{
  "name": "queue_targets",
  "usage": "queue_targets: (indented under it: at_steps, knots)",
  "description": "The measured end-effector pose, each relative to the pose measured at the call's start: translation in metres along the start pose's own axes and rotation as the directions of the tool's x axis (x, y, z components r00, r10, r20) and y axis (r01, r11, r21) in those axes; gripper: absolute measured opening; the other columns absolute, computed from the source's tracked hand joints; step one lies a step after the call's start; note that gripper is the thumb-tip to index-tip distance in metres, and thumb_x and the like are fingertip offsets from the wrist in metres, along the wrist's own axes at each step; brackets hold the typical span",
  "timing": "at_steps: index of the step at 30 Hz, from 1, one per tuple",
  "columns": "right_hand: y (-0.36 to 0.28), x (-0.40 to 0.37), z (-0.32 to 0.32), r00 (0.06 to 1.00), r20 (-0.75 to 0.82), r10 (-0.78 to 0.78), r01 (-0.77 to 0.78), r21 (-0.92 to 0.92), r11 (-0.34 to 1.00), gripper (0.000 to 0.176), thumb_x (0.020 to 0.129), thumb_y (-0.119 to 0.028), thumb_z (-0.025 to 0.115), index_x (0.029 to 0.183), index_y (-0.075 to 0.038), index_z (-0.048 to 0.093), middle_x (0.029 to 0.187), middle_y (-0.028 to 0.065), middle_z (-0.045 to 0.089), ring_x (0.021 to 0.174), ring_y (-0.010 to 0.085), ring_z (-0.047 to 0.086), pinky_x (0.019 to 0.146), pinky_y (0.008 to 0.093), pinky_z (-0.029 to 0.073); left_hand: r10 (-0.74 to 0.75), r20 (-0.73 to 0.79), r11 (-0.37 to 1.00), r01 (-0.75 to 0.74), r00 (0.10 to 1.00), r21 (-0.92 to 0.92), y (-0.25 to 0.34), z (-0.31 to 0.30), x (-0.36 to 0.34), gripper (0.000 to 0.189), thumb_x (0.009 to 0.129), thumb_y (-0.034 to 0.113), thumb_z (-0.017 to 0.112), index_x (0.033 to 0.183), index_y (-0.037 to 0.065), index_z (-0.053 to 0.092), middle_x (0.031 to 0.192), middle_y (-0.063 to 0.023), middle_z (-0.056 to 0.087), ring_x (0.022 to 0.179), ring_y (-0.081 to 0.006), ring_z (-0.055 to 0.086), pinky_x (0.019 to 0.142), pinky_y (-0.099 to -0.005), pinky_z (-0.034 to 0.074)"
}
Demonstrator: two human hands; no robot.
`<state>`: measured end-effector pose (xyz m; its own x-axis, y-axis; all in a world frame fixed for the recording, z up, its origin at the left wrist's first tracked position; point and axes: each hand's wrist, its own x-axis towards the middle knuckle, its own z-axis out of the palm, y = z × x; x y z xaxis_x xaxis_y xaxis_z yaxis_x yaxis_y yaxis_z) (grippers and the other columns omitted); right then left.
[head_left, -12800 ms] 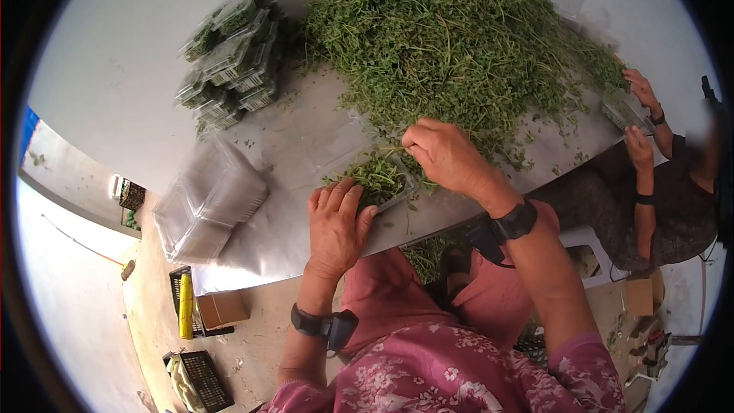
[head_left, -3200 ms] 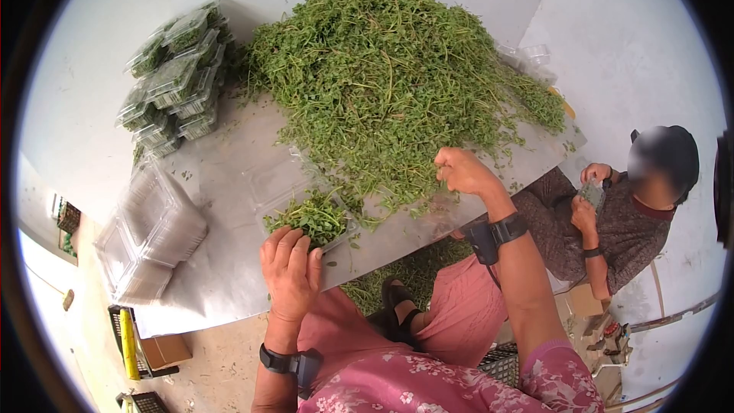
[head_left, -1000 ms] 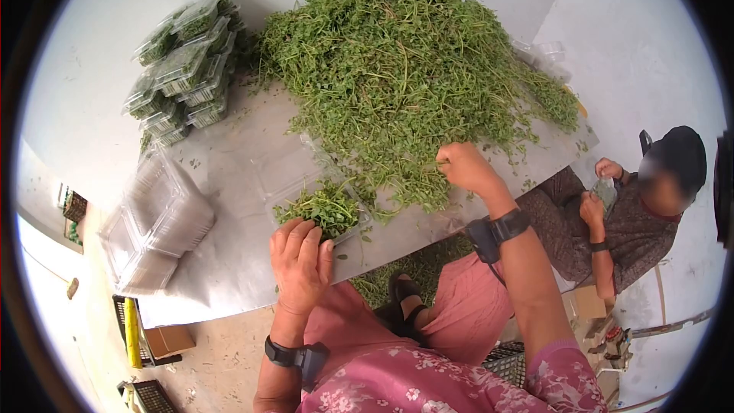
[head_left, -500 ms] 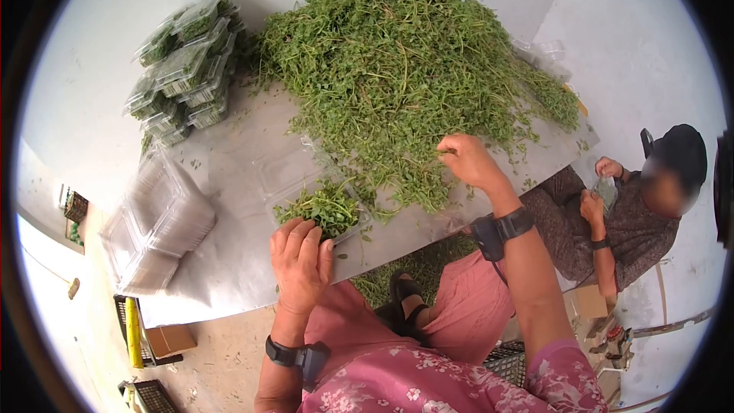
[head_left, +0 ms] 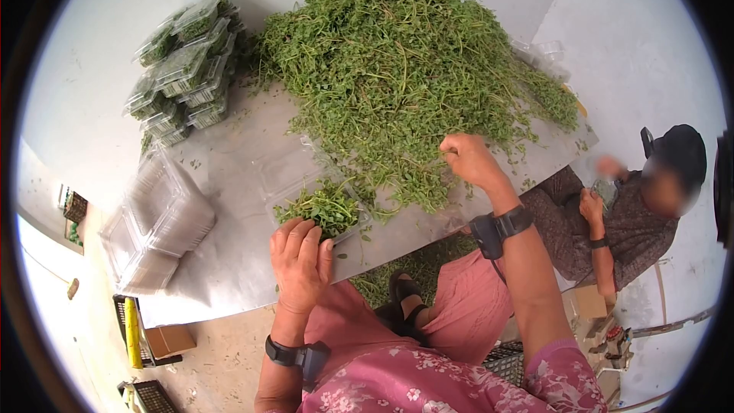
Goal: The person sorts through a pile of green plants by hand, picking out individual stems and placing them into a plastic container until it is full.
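Crosswise before left hand (head_left: 300, 260), herb tray (head_left: 361, 222), lid (head_left: 284, 172) away

An open clear tray (head_left: 284, 172), heaped with green sprigs (head_left: 325, 205), lies beside the big herb pile (head_left: 397, 69).

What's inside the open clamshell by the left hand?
A loose heap of green sprigs fills the clamshell tray, rising above its rim. The left hand covers its near edge, and the sprigs hide the tray floor, so anything beneath them cannot be seen.
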<state>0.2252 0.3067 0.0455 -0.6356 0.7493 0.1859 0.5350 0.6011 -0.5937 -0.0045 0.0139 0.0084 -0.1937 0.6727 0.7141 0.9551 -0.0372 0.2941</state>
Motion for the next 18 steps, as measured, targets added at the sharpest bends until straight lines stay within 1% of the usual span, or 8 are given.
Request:
queue_targets:
  at_steps: [3,6,9,12,15,18]
  knots:
    - [-0.007,0.001,-0.003,0.995,0.067,0.068,-0.065,-0.043,0.997,0.016,0.087,0.0,0.066,0.101,0.004,0.069,0.099,0.0183,0.071,0.084,0.0298,0.069,0.076,0.0412,0.054,-0.001,0.001,1.0,0.001,1.0,0.004,0.0,-0.001,0.0,0.024,0.084,0.014,0.073,0.103,0.0,0.067,0.109,-0.0133,0.066,0.109,-0.0348,0.061,0.092,-0.0472,0.047]
    - [-0.002,0.001,0.0,1.0,0.016,0.002,-0.001,-0.026,1.0,0.013,0.088,0.002,0.064,0.1,0.003,0.068,0.084,0.0187,0.069,0.07,0.0292,0.065,0.066,0.046,0.05,-0.001,0.003,1.0,0.001,1.0,0.002,0.0,-0.001,0.001,0.024,0.084,0.014,0.073,0.103,0.0,0.067,0.109,-0.0132,0.066,0.108,-0.0348,0.061,0.092,-0.0472,0.047]
    - [0.007,0.003,-0.001,1.0,-0.005,0.007,-0.008,-0.056,0.998,0.013,0.088,0.002,0.065,0.101,0.003,0.067,0.085,0.0183,0.068,0.071,0.0299,0.065,0.066,0.0463,0.05,-0.002,0.003,1.0,0.002,1.0,-0.002,0.001,-0.001,0.001,0.024,0.084,0.013,0.073,0.103,0.0,0.067,0.109,-0.0133,0.066,0.109,-0.0349,0.061,0.092,-0.0474,0.047]
    - [0.007,0.001,-0.002,0.996,0.066,0.051,-0.05,-0.019,0.999,0.014,0.089,0.001,0.065,0.103,0.003,0.067,0.09,0.0199,0.069,0.075,0.0309,0.066,0.068,0.0472,0.051,-0.004,0.003,1.0,0.004,1.0,-0.001,0.001,-0.001,0.0,0.024,0.083,0.013,0.073,0.103,0.0,0.068,0.109,-0.0137,0.067,0.109,-0.0352,0.061,0.092,-0.0475,0.046]
    - [0.004,0.002,0.003,0.994,0.113,0.0,0.001,-0.015,1.0,0.018,0.089,0.001,0.064,0.106,0.002,0.068,0.097,0.0223,0.069,0.082,0.0321,0.067,0.071,0.0469,0.052,-0.006,0.003,1.0,0.006,1.0,-0.003,0.0,0.0,-0.001,0.024,0.083,0.013,0.073,0.103,0.0,0.068,0.11,-0.0141,0.067,0.109,-0.0355,0.061,0.093,-0.0476,0.046]
    - [-0.005,0.003,0.006,0.99,0.136,0.038,-0.036,-0.018,0.999,0.022,0.089,0.001,0.065,0.111,0.0,0.068,0.1,0.0216,0.071,0.088,0.0333,0.069,0.077,0.0448,0.054,-0.008,0.006,1.0,0.008,1.0,0.0,0.0,0.0,-0.001,0.024,0.083,0.013,0.073,0.103,0.0,0.068,0.11,-0.0142,0.067,0.109,-0.0358,0.061,0.093,-0.0481,0.046]
